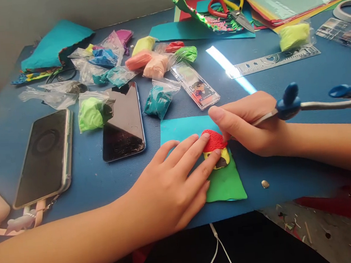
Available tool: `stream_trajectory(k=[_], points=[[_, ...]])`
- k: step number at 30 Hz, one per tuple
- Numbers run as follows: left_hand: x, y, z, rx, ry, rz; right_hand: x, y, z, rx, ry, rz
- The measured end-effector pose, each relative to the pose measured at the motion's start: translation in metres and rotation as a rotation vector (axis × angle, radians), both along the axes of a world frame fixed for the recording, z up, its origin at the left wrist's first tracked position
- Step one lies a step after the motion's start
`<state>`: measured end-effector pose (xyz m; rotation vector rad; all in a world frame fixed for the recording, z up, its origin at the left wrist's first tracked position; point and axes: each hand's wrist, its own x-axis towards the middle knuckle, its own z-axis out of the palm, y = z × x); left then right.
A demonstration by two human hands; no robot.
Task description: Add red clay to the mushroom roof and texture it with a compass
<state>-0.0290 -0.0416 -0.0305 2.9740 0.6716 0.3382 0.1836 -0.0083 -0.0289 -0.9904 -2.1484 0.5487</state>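
A rounded clay figure lies on a sheet that is light blue [181, 127] at the top and green [226, 186] below. The figure has a dimpled red clay top [214, 139] over a yellow clay part [226, 155] with a dark patch. My left hand [179, 180] rests flat across the sheet, fingers stretched out, with two fingertips touching the clay. Closed in a pinch, my right hand [255, 124] grips a thin white-and-blue tool [288, 104]. Its working end is hidden by my fingers, at the red clay's right edge.
Two phones [44, 153] [124, 123] lie at left. Bagged clay lumps [158, 100] and a clear case [196, 85] are behind the sheet. Farther back are scissors [240, 15], coloured paper [287, 5] and a clear ruler [275, 60]. A small beige piece [265, 184] sits near the table edge.
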Motion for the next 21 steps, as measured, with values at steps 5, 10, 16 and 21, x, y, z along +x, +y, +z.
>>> stream_trajectory(k=[5, 10, 16, 21], points=[[0.0000, -0.0004, -0.0001, -0.012, -0.003, 0.001, -0.0010, 0.0004, 0.0075, -0.020, -0.073, -0.006], [-0.0003, -0.0002, -0.0004, -0.018, -0.008, -0.004, -0.0001, -0.0011, 0.0077, 0.036, -0.072, -0.020], [-0.0002, -0.0001, -0.0001, -0.016, -0.002, -0.004, -0.0002, -0.0007, 0.0074, 0.013, -0.078, -0.085], [-0.0002, 0.0001, -0.0006, -0.019, -0.010, -0.005, -0.0022, 0.0023, 0.0062, 0.025, -0.030, -0.112]])
